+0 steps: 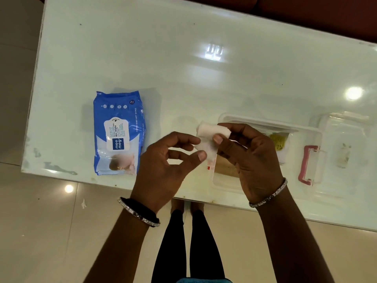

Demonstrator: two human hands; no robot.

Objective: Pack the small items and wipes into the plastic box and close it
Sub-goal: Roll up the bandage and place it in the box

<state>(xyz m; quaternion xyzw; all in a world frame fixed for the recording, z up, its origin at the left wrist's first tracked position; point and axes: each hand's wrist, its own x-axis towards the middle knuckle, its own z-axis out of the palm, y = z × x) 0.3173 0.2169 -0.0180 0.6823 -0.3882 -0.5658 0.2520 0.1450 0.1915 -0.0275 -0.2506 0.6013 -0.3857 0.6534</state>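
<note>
Over plastic box (265, 121), right grip (252, 158) pinching white pad (210, 130)

Your table (142, 58) is a glossy white top, and its paint is chipped along the near-left edge (59, 170). Two bright glares sit on it: a window-shaped one (214, 52) far off in the middle and a round lamp spot (354, 92) to the right. The beige tile floor (40, 231) has a small white scrap (83, 203) near the left. Something dark reddish-brown (306, 13) runs past the far edge.
</note>
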